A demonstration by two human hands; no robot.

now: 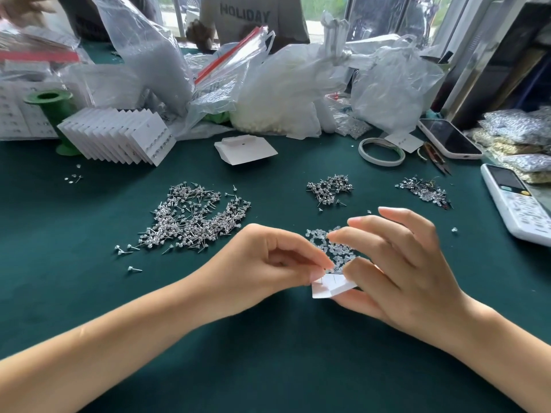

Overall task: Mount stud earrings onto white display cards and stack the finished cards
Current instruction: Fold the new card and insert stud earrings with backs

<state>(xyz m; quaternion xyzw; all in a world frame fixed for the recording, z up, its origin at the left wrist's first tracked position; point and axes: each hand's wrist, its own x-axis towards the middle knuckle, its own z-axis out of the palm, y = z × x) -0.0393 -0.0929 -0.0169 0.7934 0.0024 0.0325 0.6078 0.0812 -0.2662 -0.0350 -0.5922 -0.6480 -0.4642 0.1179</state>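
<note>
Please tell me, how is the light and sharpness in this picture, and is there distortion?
Head view: daylight from the windows at the back, soft shadows under the left hand and right hand; stud earrings sharp; plastic bags glare white; wide-angle bending at the edges.

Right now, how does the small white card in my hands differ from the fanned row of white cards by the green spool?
The small white card is single and pinched by both the left hand and right hand; the fanned row of white cards is many, untouched on the dark green table. The row's front card shows mounted studs; the held card's face is hidden. Both are white paper.
</note>
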